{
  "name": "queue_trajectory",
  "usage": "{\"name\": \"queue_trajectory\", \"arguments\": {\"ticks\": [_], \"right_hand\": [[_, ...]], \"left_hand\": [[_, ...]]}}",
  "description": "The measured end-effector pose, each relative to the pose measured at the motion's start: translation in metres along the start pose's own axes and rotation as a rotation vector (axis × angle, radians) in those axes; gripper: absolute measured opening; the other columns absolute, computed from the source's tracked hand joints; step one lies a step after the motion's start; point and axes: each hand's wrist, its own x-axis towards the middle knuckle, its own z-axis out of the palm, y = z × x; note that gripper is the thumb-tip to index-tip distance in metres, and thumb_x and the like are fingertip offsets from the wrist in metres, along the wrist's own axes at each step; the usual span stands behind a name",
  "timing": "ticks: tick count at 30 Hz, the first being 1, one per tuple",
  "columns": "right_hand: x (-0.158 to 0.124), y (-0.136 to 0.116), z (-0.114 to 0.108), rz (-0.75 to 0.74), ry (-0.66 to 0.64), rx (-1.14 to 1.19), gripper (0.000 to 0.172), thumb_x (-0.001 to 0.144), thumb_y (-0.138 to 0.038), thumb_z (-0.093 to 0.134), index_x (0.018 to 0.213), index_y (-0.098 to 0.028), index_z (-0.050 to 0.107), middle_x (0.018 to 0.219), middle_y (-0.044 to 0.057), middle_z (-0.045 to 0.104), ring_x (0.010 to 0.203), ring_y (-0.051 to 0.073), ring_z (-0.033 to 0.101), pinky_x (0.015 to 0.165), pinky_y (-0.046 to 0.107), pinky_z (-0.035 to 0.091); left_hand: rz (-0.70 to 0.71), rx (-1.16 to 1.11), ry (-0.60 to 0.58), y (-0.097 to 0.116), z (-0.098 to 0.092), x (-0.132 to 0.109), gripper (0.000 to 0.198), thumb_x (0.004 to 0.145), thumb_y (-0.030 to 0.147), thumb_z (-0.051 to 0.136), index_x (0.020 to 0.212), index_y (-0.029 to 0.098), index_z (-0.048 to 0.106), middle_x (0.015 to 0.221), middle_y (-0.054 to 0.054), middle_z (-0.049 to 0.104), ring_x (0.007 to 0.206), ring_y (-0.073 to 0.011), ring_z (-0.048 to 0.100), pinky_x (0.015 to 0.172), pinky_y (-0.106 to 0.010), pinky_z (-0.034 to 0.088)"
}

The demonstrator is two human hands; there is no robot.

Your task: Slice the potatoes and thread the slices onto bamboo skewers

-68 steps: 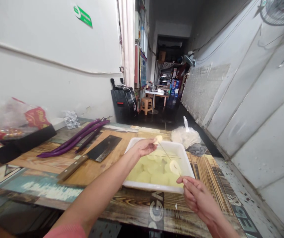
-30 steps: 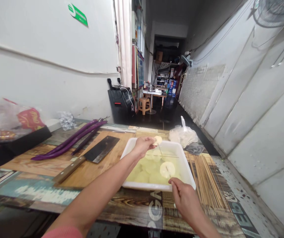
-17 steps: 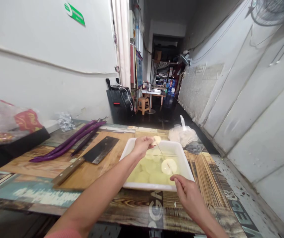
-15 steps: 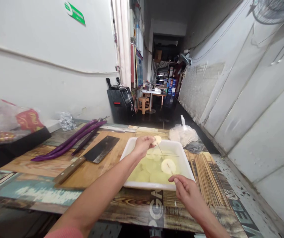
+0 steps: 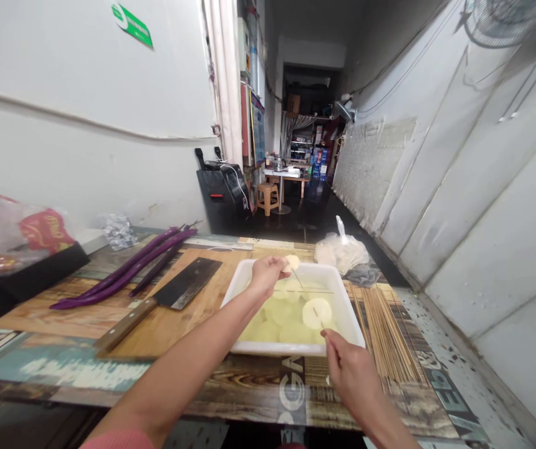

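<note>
My right hand point(image 5: 352, 362) pinches the near end of a thin bamboo skewer point(image 5: 323, 323) over the front right of a white basin point(image 5: 356, 324). A round, pale yellow potato slice point(image 5: 317, 313) is pierced by it. At the basin's far side, my left hand point(image 5: 269, 274) is closed on another potato slice point(image 5: 291, 262). A thin stick runs from that slice toward the right hand, seemingly the same skewer. More potato slices point(image 5: 291, 330) lie in yellowish water in the basin. Another thin skewer point(image 5: 321, 292) lies level across the basin's middle.
A cleaver point(image 5: 191, 282) rests on a wooden cutting board point(image 5: 165, 330) to the left, near long purple eggplants point(image 5: 123, 271). Many loose bamboo skewers point(image 5: 387, 330) lie right of the basin. A knotted plastic bag point(image 5: 340, 251) sits behind it, and a black tray point(image 5: 29, 277) stands far left.
The view has shifted slightly. My right hand has turned a little, and more of the skewer shows between its fingers and the near slice. Both hands keep their grip.
</note>
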Motion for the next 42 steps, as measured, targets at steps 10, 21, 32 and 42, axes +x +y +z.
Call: {"name": "queue_trajectory", "arguments": {"ticks": [10, 21, 32, 42], "right_hand": [[-0.001, -0.018, 0.011, 0.042, 0.007, 0.141, 0.037, 0.088, -0.04, 0.034, 0.086, -0.015, 0.061, 0.047, -0.002, 0.047, 0.042, 0.012, 0.042, 0.043, 0.022, 0.032], [0.023, -0.014, 0.002, -0.075, 0.056, -0.163, 0.036, 0.087, -0.029, 0.031, 0.086, -0.015, 0.064, 0.065, 0.005, 0.065, 0.055, 0.015, 0.057, 0.054, 0.023, 0.038], [0.044, -0.001, 0.012, -0.095, 0.058, -0.413, 0.036, 0.089, -0.024, 0.029, 0.098, -0.016, 0.063, 0.073, 0.007, 0.069, 0.063, 0.017, 0.062, 0.055, 0.022, 0.036], [0.054, 0.007, 0.004, -0.088, -0.024, -0.474, 0.034, 0.091, -0.028, 0.031, 0.092, -0.021, 0.064, 0.069, 0.004, 0.068, 0.061, 0.016, 0.061, 0.052, 0.023, 0.028]], "left_hand": [[0.176, 0.132, -0.018, -0.007, -0.001, -0.001, 0.019, 0.062, 0.024, 0.071, 0.066, 0.01, 0.059, 0.064, -0.004, 0.063, 0.056, -0.0125, 0.061, 0.056, -0.026, 0.054], [0.213, 0.229, -0.16, -0.008, 0.001, -0.007, 0.019, 0.063, 0.028, 0.07, 0.066, 0.012, 0.06, 0.059, -0.004, 0.065, 0.049, -0.0123, 0.06, 0.047, -0.021, 0.048], [0.125, 0.199, -0.214, -0.007, 0.007, -0.017, 0.022, 0.062, 0.029, 0.071, 0.068, 0.012, 0.058, 0.06, -0.004, 0.063, 0.047, -0.0122, 0.058, 0.044, -0.021, 0.046], [-0.152, 0.144, -0.363, 0.0, 0.001, -0.015, 0.03, 0.062, 0.039, 0.072, 0.066, 0.011, 0.062, 0.064, -0.004, 0.061, 0.055, -0.0097, 0.056, 0.059, -0.025, 0.049]]}}
